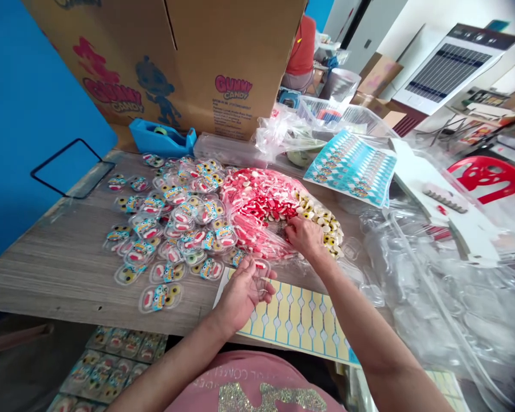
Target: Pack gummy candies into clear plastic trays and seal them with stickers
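Note:
My left hand (pixel 244 292) is closed around a small clear plastic container (pixel 261 280), palm turned up, above a yellow sticker sheet (pixel 292 315). Reaching into an open bag of red and white candies (pixel 261 191), my right hand (pixel 304 233) has its fingers bent down at the bag's middle. What its fingertips touch is hidden. Yellow and white eye-shaped candies (pixel 326 226) lie just beyond and right of that hand. Many filled, labelled clear packs (pixel 184 214) are heaped to the left of the bag.
A large cardboard box (pixel 189 51) and blue tape dispenser (pixel 161 139) stand at the back. Blue label sheets (pixel 352 166) lie behind the bag. Clear empty containers (pixel 438 292) pile up at right. A person in red (pixel 302 48) is in the background.

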The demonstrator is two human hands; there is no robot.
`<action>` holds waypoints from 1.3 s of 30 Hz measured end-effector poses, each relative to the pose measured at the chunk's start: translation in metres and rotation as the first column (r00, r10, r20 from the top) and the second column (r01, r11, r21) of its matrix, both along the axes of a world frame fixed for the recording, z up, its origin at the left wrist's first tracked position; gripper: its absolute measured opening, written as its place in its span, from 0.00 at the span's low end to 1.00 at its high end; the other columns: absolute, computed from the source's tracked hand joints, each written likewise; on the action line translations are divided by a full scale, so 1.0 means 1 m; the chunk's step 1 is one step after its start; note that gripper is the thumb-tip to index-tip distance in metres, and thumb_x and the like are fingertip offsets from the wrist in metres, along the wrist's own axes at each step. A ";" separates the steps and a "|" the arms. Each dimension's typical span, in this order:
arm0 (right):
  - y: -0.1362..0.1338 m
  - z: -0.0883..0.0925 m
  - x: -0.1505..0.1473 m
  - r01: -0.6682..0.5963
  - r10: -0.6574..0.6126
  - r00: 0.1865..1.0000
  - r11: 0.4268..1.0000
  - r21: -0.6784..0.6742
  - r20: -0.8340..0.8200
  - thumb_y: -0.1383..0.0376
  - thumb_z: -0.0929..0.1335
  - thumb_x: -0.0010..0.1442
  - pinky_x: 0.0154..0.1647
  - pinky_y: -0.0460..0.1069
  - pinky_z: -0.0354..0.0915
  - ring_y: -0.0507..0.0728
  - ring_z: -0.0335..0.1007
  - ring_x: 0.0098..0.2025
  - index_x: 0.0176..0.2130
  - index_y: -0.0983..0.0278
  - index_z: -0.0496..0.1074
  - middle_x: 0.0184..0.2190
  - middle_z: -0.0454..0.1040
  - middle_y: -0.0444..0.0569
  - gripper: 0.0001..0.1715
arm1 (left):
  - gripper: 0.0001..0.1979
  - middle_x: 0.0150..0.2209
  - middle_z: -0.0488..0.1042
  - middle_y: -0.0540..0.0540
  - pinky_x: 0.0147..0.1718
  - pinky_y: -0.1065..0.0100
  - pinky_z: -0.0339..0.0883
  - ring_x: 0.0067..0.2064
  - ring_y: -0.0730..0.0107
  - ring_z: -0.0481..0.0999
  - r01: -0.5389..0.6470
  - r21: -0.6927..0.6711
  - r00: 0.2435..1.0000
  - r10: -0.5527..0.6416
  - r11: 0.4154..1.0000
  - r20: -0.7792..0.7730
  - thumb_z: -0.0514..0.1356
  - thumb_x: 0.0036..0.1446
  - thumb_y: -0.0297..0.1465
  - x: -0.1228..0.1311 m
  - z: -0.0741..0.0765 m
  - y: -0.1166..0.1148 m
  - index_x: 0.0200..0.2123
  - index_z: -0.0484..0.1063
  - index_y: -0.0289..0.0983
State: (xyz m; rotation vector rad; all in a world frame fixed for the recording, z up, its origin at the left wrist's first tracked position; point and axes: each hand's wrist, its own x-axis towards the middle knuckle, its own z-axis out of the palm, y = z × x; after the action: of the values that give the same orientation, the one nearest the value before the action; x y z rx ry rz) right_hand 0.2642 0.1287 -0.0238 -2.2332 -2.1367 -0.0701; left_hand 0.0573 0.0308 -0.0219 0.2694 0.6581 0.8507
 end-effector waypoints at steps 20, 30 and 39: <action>0.022 0.009 0.001 -0.367 0.367 0.929 0.930 -0.013 0.054 0.66 0.62 0.66 0.39 0.52 0.56 0.59 0.71 0.39 0.42 0.63 0.80 0.39 0.78 0.56 0.17 | 0.13 0.33 0.78 0.42 0.22 0.71 0.62 0.25 0.67 0.76 -0.058 -0.072 0.998 0.058 0.996 -0.005 0.54 0.65 0.33 0.000 -0.002 0.000 0.52 0.62 0.39; -0.103 0.039 -0.057 -0.364 0.146 0.436 0.931 -0.026 -0.888 0.64 0.66 0.60 0.31 0.47 0.63 0.52 0.70 0.29 0.31 0.63 0.76 0.26 0.77 0.45 0.10 | 0.10 0.34 0.77 0.47 0.30 0.70 0.69 0.31 0.70 0.76 -0.236 -0.144 0.954 0.257 0.961 0.156 0.57 0.65 0.32 0.010 -0.002 0.004 0.49 0.71 0.39; -0.122 0.011 -0.055 -0.217 0.261 0.434 0.959 0.181 -0.862 0.66 0.69 0.59 0.28 0.46 0.63 0.50 0.68 0.26 0.32 0.62 0.72 0.25 0.73 0.42 0.03 | 0.09 0.33 0.75 0.47 0.28 0.68 0.69 0.30 0.70 0.75 -0.149 -0.280 0.969 0.196 0.949 0.150 0.53 0.68 0.31 0.011 0.000 -0.013 0.44 0.72 0.38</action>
State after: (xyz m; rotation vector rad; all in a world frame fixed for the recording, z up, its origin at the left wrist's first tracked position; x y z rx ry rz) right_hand 0.2095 0.0064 -0.0132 -1.3312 -1.7081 0.8619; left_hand 0.0685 0.0183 -0.0222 -0.1088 0.6277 0.9304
